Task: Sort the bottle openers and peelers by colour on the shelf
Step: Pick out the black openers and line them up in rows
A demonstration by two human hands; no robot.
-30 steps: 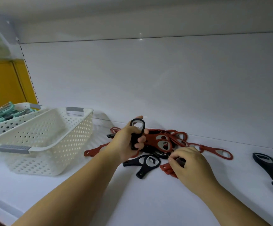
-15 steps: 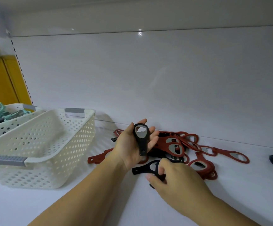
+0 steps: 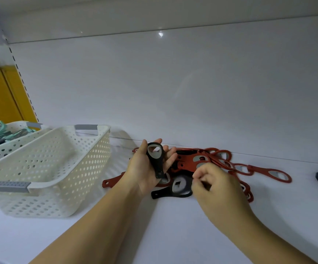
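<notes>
White shelf (image 3: 173,235); black opener (image 3: 155,159) across fingers (image 3: 170,156) of left hand (image 3: 144,174).

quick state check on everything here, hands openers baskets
left hand, palm up, carrying the upper black opener
right hand, curled, pinching the lower black opener lying on the shelf
red openers, tangled pile on the shelf
near basket, upright, nothing seen inside
far basket, holds teal peelers

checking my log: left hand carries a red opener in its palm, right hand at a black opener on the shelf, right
No: the head view shows the opener in the left hand is black, not red. The right hand is at a black opener on the shelf.
</notes>
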